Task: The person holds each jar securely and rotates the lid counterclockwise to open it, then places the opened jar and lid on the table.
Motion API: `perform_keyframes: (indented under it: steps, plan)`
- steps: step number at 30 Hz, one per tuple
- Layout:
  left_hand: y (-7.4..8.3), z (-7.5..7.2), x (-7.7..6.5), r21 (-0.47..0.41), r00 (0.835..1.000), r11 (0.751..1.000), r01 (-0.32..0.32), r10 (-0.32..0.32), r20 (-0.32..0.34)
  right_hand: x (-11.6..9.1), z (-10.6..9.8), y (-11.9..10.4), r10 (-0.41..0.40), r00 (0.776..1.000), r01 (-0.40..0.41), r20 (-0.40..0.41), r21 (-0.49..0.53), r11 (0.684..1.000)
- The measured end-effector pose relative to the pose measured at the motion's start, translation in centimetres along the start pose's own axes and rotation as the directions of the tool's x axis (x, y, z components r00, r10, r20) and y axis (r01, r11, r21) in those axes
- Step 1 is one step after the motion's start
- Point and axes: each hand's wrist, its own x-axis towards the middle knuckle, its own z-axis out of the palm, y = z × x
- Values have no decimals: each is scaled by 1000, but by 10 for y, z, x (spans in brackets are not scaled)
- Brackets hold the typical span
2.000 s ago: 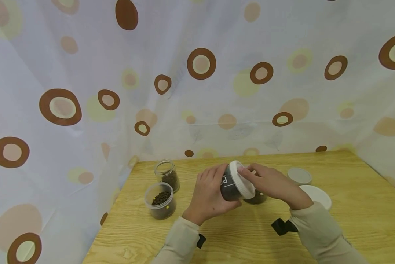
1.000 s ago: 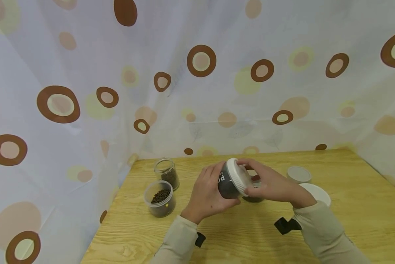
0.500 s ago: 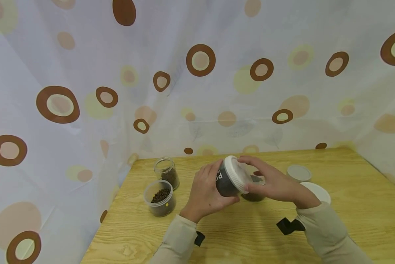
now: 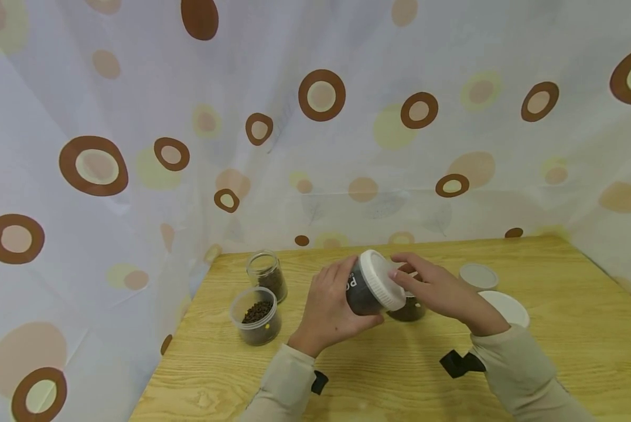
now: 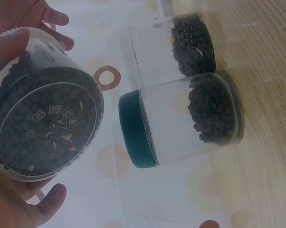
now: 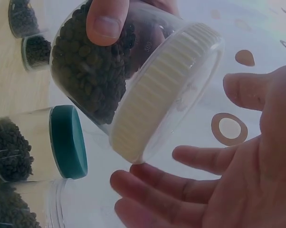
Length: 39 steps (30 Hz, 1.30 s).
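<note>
At the left, near the left edge of the counter (image 4: 389, 375), we see an open glass jar (image 4: 273, 284) with a plastic tub (image 4: 259, 334) just in front of it, both holding dark pellets. The patterned sheet (image 4: 315, 164) rises past that edge. Next comes the left hand (image 4: 328, 310), fingers and thumb wrapped round the pellet-filled container (image 4: 361, 296), which is tipped and held up off the counter, well apart from the tub, with wood grain running in front and below. Its ribbed white lid (image 4: 382, 280) leans toward the right hand. The fingers cover part of the print (we make out only a letter or two). Behind, the green-lidded jar (image 5: 181, 118) overlaps another jar (image 5: 185, 47) in the left wrist view; we cannot tell if they touch. The right hand (image 4: 447, 293) has its fingers loosely spread at the white lid, gripping nothing; whether a fingertip touches, we cannot say. Farthest right lie a grey lid (image 4: 478, 276) and a white disc (image 4: 510, 310), the latter partly hidden by the wrist.
</note>
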Motion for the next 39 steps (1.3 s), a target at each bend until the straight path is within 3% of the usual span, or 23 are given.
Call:
perform_keyframes:
  steps: [5, 12, 23, 31, 39]
  plan:
    - [1, 1, -1, 22, 1000, 1000, -8, 8, 8, 1, 1, -3, 87, 996, -86, 20, -23, 996]
    - [3, 2, -3, 59, 1000, 998, -10, 10, 10, 3, 3, -12, 161, 985, -167, -61, -96, 981]
    - [4, 5, -6, 140, 998, 988, -59, 59, -1, 7, 10, -13, 218, 976, -214, 12, -141, 967]
    - [1, 5, -8, 98, 999, 994, -39, 38, 8, 4, 6, -10, 84, 995, -77, 61, -112, 991]
    - [0, 0, -6, 10, 1000, 1000, -12, 12, 22, 2, 2, 1, -130, 989, 133, 75, -34, 991]
